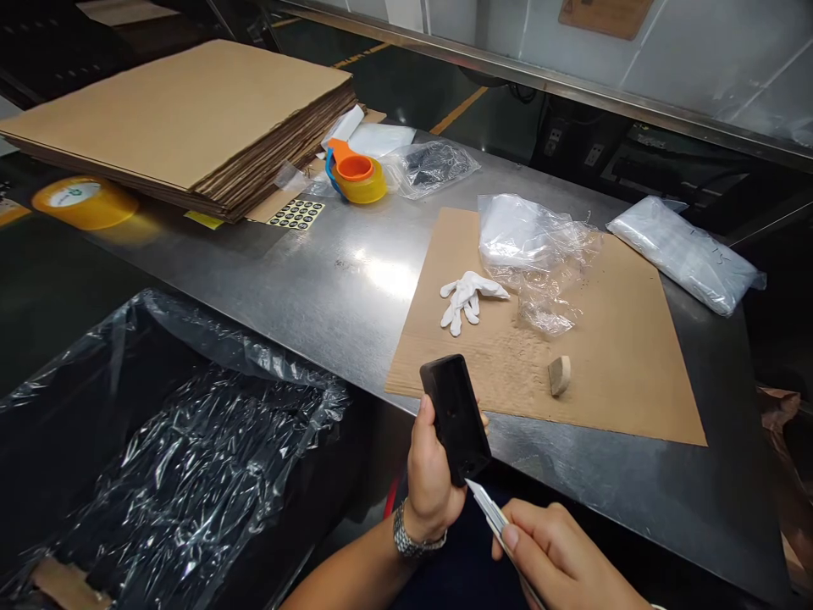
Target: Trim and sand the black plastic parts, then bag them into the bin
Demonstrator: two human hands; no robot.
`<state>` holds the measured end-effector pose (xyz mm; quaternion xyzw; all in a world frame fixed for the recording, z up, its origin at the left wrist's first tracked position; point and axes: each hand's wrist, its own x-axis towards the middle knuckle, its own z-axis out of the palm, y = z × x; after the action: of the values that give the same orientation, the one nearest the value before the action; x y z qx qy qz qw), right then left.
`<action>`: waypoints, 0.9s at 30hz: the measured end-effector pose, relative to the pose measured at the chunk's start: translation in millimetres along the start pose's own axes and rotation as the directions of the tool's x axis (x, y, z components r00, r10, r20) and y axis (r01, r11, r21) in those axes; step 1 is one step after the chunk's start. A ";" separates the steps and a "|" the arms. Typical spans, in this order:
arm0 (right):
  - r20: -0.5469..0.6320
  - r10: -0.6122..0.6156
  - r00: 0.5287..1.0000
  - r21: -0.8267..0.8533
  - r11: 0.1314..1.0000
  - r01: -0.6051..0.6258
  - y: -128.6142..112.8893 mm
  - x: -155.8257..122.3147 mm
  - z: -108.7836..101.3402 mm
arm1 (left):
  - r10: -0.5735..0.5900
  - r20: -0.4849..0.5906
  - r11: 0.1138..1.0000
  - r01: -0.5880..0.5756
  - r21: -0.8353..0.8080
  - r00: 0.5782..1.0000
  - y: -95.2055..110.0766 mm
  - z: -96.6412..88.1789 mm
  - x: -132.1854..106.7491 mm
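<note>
My left hand (427, 474) is closed around a black plastic case (455, 417), a shallow rectangular shell with its hollow side facing me, tilted up in front of the table edge. In my right hand (559, 551) is a utility knife (490, 513), its silver blade pointing up and left. The blade's tip is at the lower edge of the case; whether it touches cannot be made out. Beyond my hands, a white glove (470, 298) and a small beige block (559, 375) lie on a flat cardboard sheet (610, 339).
Clear plastic bags (527, 237) lie on the cardboard, with a wrapped bag bundle (686, 252) at its right. Stacked cardboard sheets (190, 119), an orange tape dispenser (356, 169) and a yellow tape roll (82, 202) sit farther left. A plastic-lined bin (190, 457) stands at lower left.
</note>
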<state>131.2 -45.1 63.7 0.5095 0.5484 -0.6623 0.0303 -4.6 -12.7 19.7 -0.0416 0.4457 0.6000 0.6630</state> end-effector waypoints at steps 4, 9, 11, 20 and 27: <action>0.046 -0.033 0.998 0.002 0.999 0.033 0.9 3.7 -1.0 | 0.001 -0.021 1.000 0.000 0.018 1.000 -0.8 0.4 -0.2; 0.051 -0.049 0.997 0.065 0.997 0.045 4.6 6.6 0.3 | 0.031 -0.045 0.999 -0.029 0.036 0.999 -1.9 0.9 -0.2; 0.046 -0.042 0.998 0.073 0.997 0.038 5.2 6.5 1.5 | 0.026 -0.040 0.999 -0.024 0.035 0.999 -2.3 0.7 -0.4; -0.036 -0.030 0.999 0.135 0.990 0.035 1.9 3.6 5.8 | 0.062 -0.038 0.997 -0.064 -0.051 0.997 -2.4 -0.3 0.1; -0.003 -0.024 1.000 0.022 0.999 0.024 6.5 0.3 0.4 | 0.051 -0.016 0.997 -0.052 -0.059 0.999 -1.0 0.8 0.1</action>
<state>134.7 -47.8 58.8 0.5041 0.5473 -0.6679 0.0160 -3.4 -12.4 19.6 -0.0540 0.4335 0.6295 0.6426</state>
